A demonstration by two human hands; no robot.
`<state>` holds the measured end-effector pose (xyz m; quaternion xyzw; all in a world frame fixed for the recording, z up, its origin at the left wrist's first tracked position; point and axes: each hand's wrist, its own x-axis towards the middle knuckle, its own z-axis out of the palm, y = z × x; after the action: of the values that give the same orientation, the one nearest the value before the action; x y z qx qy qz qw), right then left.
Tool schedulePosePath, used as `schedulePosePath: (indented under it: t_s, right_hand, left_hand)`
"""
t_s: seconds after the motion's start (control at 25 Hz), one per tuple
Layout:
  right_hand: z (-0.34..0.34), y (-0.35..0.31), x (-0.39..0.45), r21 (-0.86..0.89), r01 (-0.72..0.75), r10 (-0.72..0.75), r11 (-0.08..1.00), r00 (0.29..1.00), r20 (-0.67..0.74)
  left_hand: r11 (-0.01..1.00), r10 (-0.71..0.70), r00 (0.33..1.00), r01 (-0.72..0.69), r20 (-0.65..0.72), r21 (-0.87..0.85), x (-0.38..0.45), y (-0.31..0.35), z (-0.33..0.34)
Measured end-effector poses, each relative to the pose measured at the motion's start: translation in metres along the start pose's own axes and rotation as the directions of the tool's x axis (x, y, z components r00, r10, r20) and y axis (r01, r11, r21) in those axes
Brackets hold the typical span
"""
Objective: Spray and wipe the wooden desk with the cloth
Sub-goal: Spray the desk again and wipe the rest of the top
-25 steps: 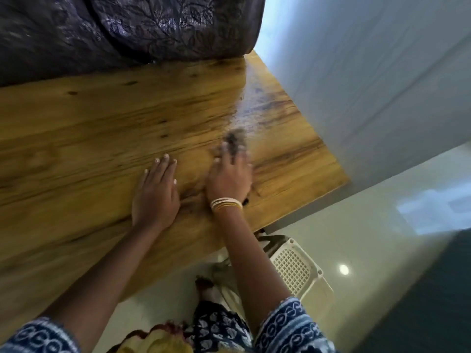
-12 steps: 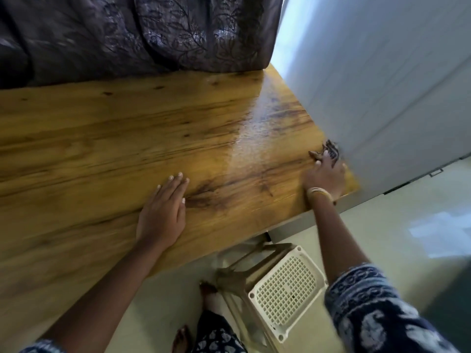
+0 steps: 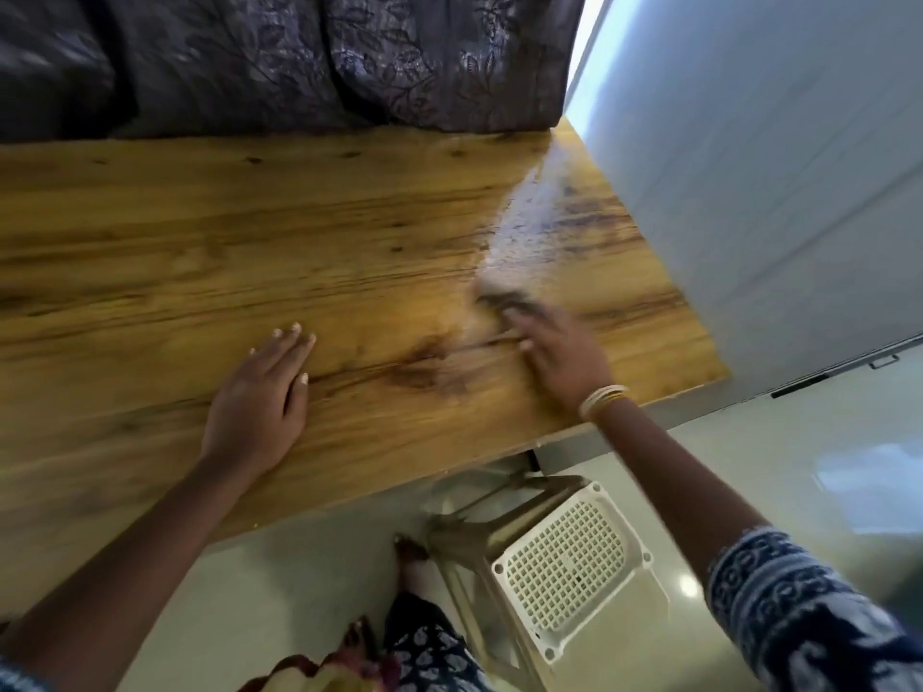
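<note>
2 hands flat — left hand (image 3: 259, 397) on desk (image 3: 150, 252), right hand (image 3: 559, 362) pressing blurred cloth (image 3: 502, 299)

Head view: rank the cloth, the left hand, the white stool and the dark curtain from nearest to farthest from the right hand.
1. cloth: blurred, at the right hand's fingertips.
2. left hand: flat on the desk, leftward.
3. white stool: on the floor below the desk edge.
4. dark curtain: behind the desk's far edge.

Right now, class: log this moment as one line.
step: wiping | right hand: presses cloth on desk | left hand: flat on desk | wet sheen far right
</note>
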<state>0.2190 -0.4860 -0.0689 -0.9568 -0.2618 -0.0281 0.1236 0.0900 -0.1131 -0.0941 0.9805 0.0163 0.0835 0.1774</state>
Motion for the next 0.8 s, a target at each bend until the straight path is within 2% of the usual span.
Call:
schedulePosePath:
  t_s: [0.04, 0.08, 0.12, 0.2, 0.24, 0.28, 0.36, 0.4, 0.44, 0.48, 0.52, 0.6, 0.64, 0.68, 0.72, 0.76, 0.8]
  right_hand:
    - [-0.009, 0.040, -0.001, 0.017, -0.231, 0.232, 0.973, 0.969, -0.085]
    - [-0.017, 0.068, -0.002, 0.035, -0.428, 0.429, 0.903, 0.891, -0.151]
    - [-0.018, 0.083, 0.002, 0.055, -0.606, 0.605, 0.793, 0.776, -0.176]
    - [-0.010, 0.070, 0.028, 0.050, -0.844, 0.836, 0.534, 0.519, -0.180]
    - [-0.004, 0.046, 0.044, 0.008, -0.884, 0.873, 0.468, 0.460, -0.164]
    - [0.004, 0.018, 0.059, -0.071, -0.865, 0.852, 0.497, 0.501, -0.150]
    - [0.025, -0.055, 0.085, -0.104, -0.676, 0.667, 0.730, 0.737, -0.108]
    - [0.039, -0.095, 0.090, -0.026, -0.564, 0.560, 0.825, 0.823, -0.094]
    - [0.049, -0.134, 0.091, 0.029, -0.417, 0.418, 0.909, 0.905, -0.079]
    - [0.054, -0.171, 0.085, 0.072, -0.210, 0.214, 0.975, 0.975, -0.052]
    - [0.057, -0.193, 0.076, 0.090, 0.004, -0.006, 0.996, 1.000, 0.023]
    - [0.050, -0.178, 0.074, 0.096, 0.327, -0.338, 0.940, 0.929, 0.148]
    - [0.042, -0.152, 0.078, 0.063, 0.374, -0.379, 0.925, 0.916, 0.129]
    - [0.036, -0.119, 0.081, 0.041, 0.316, -0.318, 0.948, 0.943, 0.094]
    - [0.028, -0.082, 0.080, 0.039, 0.167, -0.168, 0.985, 0.986, 0.025]
    - [0.020, -0.041, 0.076, 0.056, -0.032, 0.035, 0.998, 0.998, -0.052]
    - [0.010, 0.002, 0.068, 0.076, -0.212, 0.220, 0.974, 0.969, -0.116]
  left_hand:
    - [1.000, -0.007, 1.000, 0.007, -0.005, 0.002, -0.001, 0.003, 0.001]
    - [1.000, -0.024, 1.000, 0.024, -0.007, 0.005, -0.001, 0.006, 0.002]
    - [0.999, -0.045, 0.999, 0.045, -0.009, 0.006, -0.002, 0.008, 0.003]
    - [0.997, -0.076, 0.997, 0.076, -0.015, -0.004, -0.003, 0.009, 0.001]
    - [0.997, -0.082, 0.997, 0.082, -0.012, -0.005, -0.003, 0.009, -0.001]
    - [0.996, -0.088, 0.996, 0.088, -0.011, -0.004, -0.005, 0.008, -0.002]
    - [0.996, -0.090, 0.996, 0.090, -0.025, -0.004, -0.005, 0.008, -0.004]
    - [0.996, -0.086, 0.996, 0.085, -0.031, -0.007, -0.004, 0.008, -0.004]
    - [0.997, -0.082, 0.996, 0.082, -0.034, -0.010, -0.003, 0.008, -0.004]
    - [0.996, -0.085, 0.996, 0.085, -0.034, -0.013, -0.004, 0.008, -0.003]
    - [0.995, -0.096, 0.995, 0.095, -0.031, -0.015, -0.004, 0.008, -0.003]
    - [0.994, -0.111, 0.993, 0.110, -0.027, -0.027, -0.004, 0.009, -0.004]
    - [0.993, -0.112, 0.993, 0.110, -0.032, -0.039, -0.004, 0.009, -0.005]
    - [0.993, -0.108, 0.994, 0.106, -0.034, -0.048, -0.003, 0.010, -0.006]
    - [0.994, -0.099, 0.995, 0.098, -0.030, -0.049, -0.002, 0.010, -0.006]
    - [0.995, -0.093, 0.995, 0.092, -0.026, -0.048, -0.002, 0.010, -0.006]
    - [0.994, -0.097, 0.995, 0.095, -0.030, -0.053, -0.003, 0.010, -0.005]
